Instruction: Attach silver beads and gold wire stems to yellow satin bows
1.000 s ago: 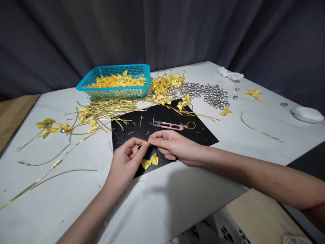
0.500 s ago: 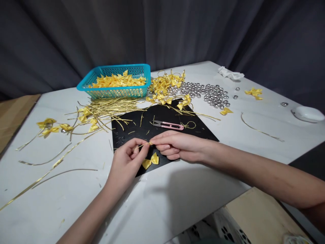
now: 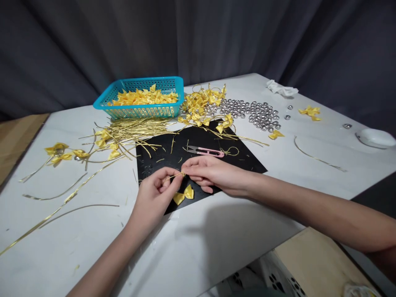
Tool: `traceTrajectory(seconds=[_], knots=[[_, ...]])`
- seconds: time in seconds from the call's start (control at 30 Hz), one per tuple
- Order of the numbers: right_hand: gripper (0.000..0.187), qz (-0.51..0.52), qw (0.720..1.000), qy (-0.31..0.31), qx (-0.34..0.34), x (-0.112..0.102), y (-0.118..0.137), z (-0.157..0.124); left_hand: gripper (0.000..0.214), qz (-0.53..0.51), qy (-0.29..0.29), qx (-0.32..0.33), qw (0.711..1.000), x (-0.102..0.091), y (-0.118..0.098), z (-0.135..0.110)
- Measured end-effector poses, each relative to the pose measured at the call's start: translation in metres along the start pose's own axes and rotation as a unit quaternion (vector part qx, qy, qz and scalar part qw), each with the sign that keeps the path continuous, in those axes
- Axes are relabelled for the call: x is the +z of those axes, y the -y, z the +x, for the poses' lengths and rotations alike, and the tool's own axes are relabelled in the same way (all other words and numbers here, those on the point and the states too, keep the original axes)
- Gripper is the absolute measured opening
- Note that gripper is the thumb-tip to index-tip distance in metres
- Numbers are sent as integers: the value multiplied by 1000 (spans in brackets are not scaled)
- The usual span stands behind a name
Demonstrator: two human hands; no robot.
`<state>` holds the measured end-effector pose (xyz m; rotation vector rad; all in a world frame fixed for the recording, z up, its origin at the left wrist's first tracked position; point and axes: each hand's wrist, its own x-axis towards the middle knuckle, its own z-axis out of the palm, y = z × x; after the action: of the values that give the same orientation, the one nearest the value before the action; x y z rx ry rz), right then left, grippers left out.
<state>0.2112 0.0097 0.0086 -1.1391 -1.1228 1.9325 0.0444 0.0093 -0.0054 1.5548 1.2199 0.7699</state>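
Above the black mat (image 3: 247, 161), my left hand (image 3: 159, 187) pinches a thin gold cord (image 3: 173, 177) between thumb and fingertips. The fingertips of my right hand (image 3: 207, 172) meet it there, closed on the cord's other part, where a small loop or knot shows. Most of the cord is hidden by the fingers. Just below the hands a yellow ribbon bow (image 3: 184, 195) lies on the mat. Behind my right hand rest pink thread snips (image 3: 206, 151), blades pointing left, beside a small loop of gold cord (image 3: 232, 151).
A turquoise basket (image 3: 139, 110) of yellow bows stands at the back. Cut gold cords (image 3: 136, 132) lie before it. Bows with cords (image 3: 202, 101) and silver beads (image 3: 262, 115) are heaped to its right. A white dish (image 3: 375, 138) sits at the right edge.
My right hand has shifted slightly, its fingers bending in at the cord and its little finger loosening downward. My left hand keeps its pinch almost unmoved.
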Motion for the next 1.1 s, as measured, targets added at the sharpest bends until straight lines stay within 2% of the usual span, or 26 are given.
traceTrajectory(seconds=[0.13,0.3,0.4,0.53,0.67,0.9,1.0,1.1], knots=[[11,-98,994,-40,-40,3,-5,3,27,-10,4,-7,1000,0,-1,0],[8,-134,987,-70,-61,4,-9,6,26,-14,-2,-10,1000,0,-1,0],[6,-157,978,-94,-99,5,-11,6,26,-17,-8,-14,1000,0,0,0],[10,-233,951,-103,-175,3,-14,2,26,-17,-14,-24,999,-1,-1,0],[14,-303,923,-104,-214,0,-16,1,26,-17,-28,-34,999,-3,-1,0],[12,-312,906,-97,-270,-5,-14,5,28,-30,-24,-49,998,-2,-1,1],[13,-324,900,-104,-272,-5,-13,6,28,-22,-17,-44,999,-1,-2,2],[13,-314,908,-106,-255,-3,-14,5,31,-15,-21,-44,999,-1,-3,2]])
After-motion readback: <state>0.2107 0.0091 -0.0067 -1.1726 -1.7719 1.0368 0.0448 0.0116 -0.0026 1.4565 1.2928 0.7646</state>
